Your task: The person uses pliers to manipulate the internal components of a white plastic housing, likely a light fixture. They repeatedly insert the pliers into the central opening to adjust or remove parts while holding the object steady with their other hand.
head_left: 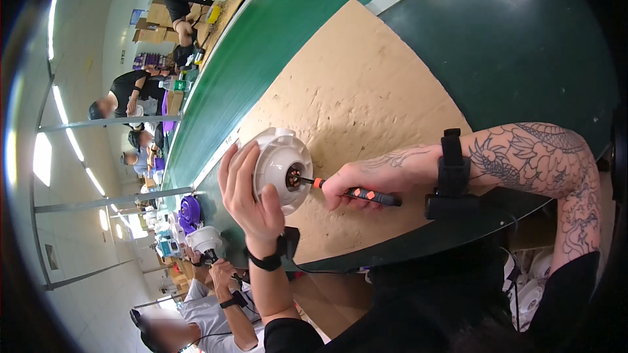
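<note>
My left hand [247, 186] is closed around the rim of a white round plastic housing [267, 163], which is tilted with its hollow hub facing right. Copper-coloured parts [294, 177] show inside the hub. My right hand [353, 185] grips a hand tool with a black-and-orange handle [374, 197]. The tool's dark, narrow front end reaches into the hub opening. My fingers cover much of the handle, so whether it is a screwdriver or pliers is unclear.
Beneath my hands lies a tan board [366, 91] on a dark green bench [510, 46]. A green conveyor belt [288, 33] runs along its far side. At left, a co-worker [216, 317] handles another white housing [206, 240] near purple parts [189, 214]. More people work across the belt.
</note>
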The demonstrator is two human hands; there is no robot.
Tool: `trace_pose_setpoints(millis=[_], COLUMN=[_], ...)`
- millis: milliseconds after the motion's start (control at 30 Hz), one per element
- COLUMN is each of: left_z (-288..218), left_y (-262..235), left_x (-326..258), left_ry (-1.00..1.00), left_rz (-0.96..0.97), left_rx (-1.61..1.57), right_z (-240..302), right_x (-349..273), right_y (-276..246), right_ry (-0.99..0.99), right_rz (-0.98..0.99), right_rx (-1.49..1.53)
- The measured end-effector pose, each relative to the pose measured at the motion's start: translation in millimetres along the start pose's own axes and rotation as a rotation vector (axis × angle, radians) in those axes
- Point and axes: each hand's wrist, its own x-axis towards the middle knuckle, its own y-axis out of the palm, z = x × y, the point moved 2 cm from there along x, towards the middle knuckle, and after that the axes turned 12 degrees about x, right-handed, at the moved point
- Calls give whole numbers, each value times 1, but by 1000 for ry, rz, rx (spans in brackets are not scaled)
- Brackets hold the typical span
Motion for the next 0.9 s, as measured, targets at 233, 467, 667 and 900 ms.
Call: trace_pose_setpoints(millis=[233, 467, 667, 900], left_z=[-11, -9, 10, 3], left_y=[-1, -40, -37, -1], left_x=[-82, -64, 35, 36], left_ry=[-184, -116, -19, 247], left_rz=[-92, -88, 129, 235], left_rx=[139, 177, -208, -22], right_z=[4, 4, 14, 8], right_x=[1, 8, -3, 3], right_y=[3, 5, 10, 5], right_ry=[-8, 44, -39, 41], right_rz=[36, -33, 40, -11], right_rx=[4, -284, -379, -285])
